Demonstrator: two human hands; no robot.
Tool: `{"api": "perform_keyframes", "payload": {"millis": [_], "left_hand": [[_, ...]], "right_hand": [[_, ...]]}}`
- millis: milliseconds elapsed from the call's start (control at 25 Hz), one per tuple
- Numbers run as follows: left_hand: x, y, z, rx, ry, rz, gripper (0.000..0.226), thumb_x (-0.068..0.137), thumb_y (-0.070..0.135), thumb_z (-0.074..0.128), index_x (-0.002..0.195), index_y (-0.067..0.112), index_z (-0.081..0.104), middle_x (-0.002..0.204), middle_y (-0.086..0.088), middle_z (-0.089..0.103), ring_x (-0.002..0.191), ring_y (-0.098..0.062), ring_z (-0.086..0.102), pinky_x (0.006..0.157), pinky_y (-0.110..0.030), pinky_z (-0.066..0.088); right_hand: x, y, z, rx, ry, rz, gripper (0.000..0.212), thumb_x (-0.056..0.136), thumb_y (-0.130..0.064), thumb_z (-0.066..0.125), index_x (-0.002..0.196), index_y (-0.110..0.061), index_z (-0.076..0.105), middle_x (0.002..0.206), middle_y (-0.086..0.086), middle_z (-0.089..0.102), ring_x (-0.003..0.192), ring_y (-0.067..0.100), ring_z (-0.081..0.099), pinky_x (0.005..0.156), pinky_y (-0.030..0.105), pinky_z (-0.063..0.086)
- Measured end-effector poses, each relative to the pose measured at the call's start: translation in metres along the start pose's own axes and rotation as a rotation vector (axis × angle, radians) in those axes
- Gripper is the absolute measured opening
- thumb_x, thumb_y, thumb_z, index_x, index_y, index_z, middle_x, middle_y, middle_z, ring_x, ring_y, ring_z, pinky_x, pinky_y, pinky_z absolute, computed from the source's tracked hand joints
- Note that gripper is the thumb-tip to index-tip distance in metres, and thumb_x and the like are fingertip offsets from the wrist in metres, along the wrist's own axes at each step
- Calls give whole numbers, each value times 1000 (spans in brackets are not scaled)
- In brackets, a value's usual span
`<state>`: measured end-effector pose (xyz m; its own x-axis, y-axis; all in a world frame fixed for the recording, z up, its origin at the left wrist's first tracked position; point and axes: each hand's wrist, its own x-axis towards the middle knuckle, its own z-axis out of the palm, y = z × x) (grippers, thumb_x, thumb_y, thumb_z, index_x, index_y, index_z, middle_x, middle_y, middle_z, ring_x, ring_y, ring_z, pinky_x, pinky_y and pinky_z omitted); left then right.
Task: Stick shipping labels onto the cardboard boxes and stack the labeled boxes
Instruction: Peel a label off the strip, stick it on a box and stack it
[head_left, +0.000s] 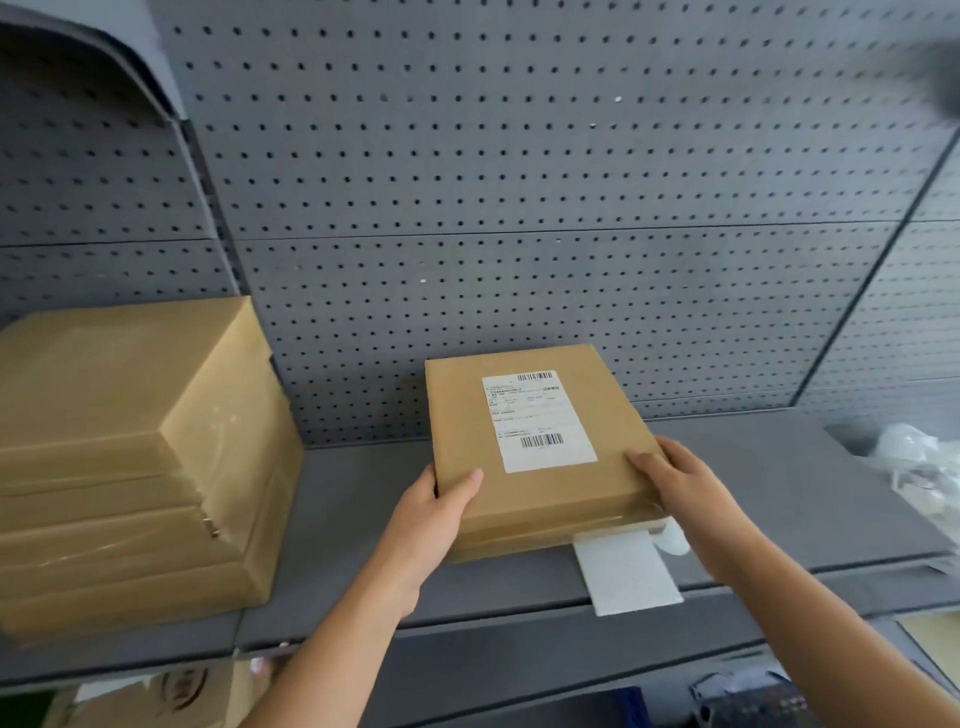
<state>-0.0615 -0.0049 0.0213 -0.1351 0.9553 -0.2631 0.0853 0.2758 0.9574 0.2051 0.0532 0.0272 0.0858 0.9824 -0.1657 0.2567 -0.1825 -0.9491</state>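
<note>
A flat cardboard box (462, 410) lies in the middle of the grey shelf (343, 499), with a white shipping label (537, 422) stuck on its top face. My left hand (431, 514) grips its near left corner, thumb on top. My right hand (680, 483) holds its near right corner the same way. The box seems to rest on another flat box beneath it. A white sheet (626, 571) pokes out from under the box at the shelf's front edge. On the left of the shelf stands a stack of several plain cardboard boxes (119, 462) with no label in sight.
A grey pegboard wall (519, 208) backs the shelf. Crumpled clear plastic (914, 467) lies at the shelf's right end. Below the shelf's front edge, a printed carton (171, 691) shows at lower left and a dark blue object (748, 696) at lower right.
</note>
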Motion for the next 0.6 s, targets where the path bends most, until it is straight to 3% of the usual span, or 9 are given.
{"api": "perform_keyframes", "payload": {"millis": [160, 280, 400, 600], "left_hand": [[10, 19, 65, 52, -149, 42, 44, 97, 53, 55, 139, 38, 54, 124, 26, 65, 110, 7, 56, 76, -13, 38], [19, 29, 115, 83, -230, 70, 47, 98, 53, 54, 141, 34, 52, 127, 21, 63, 105, 7, 57, 74, -11, 38], [29, 35, 163, 133, -277, 75, 53, 96, 58, 53, 141, 30, 51, 129, 16, 61, 112, -7, 57, 78, -20, 41], [45, 41, 231, 190, -314, 103, 51, 95, 59, 52, 137, 29, 53, 129, 10, 63, 111, -13, 58, 90, -28, 44]], "right_hand": [[7, 3, -71, -4, 162, -13, 28, 95, -37, 60, 121, -28, 60, 112, -8, 66, 101, 11, 60, 77, 32, 44], [12, 13, -119, -17, 232, -6, 28, 95, -39, 59, 121, -28, 62, 112, -6, 66, 102, 15, 59, 83, 35, 43], [19, 28, -162, -19, 298, 24, 23, 96, -40, 57, 116, -30, 63, 112, -7, 65, 101, 14, 58, 89, 36, 41], [37, 56, -217, 20, 388, 97, 11, 94, -39, 58, 97, -32, 67, 111, -3, 65, 108, 23, 58, 102, 44, 45]]}}
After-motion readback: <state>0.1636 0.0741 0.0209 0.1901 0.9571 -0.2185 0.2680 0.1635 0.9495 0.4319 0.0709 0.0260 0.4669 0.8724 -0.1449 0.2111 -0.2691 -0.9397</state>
